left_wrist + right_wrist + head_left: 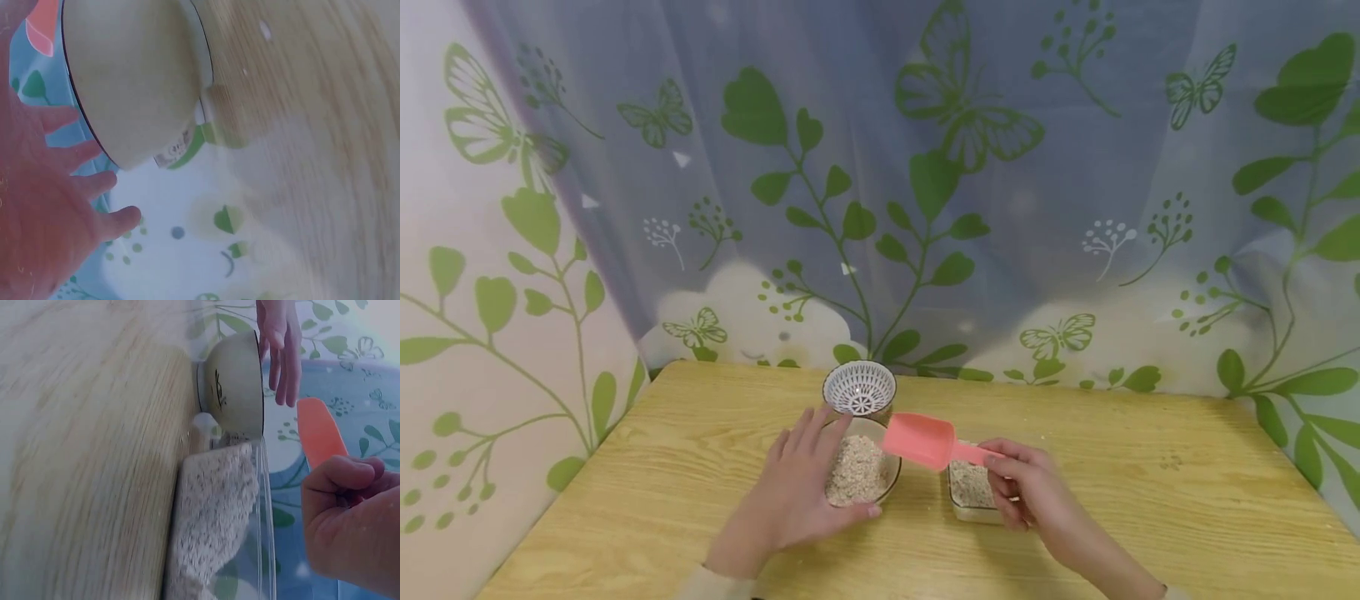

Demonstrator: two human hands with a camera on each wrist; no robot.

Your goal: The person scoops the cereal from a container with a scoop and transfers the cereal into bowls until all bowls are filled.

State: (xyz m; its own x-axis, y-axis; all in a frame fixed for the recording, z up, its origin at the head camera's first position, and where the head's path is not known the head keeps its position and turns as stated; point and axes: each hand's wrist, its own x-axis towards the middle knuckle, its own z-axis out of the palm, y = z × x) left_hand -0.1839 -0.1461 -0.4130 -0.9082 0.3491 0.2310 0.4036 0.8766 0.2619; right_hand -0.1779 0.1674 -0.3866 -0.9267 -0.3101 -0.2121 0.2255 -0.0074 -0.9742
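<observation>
My right hand grips the handle of a pink scoop. The scoop's blade reaches over the right rim of a cream bowl, and its inside looks bare. Oats lie in that bowl. Along the bowl's left side my left hand is spread, fingers straight, thumb by the near rim. In the left wrist view those fingers are at the rim of the bowl. Beneath the right hand stands a clear rectangular container holding more oats; the hand hides part of it in the head view.
A bowl with a dark and white pattern stands just behind the cream bowl. The wooden table ends at a curtain printed with leaves and butterflies. A few light crumbs dot the wood between the bowl and the container.
</observation>
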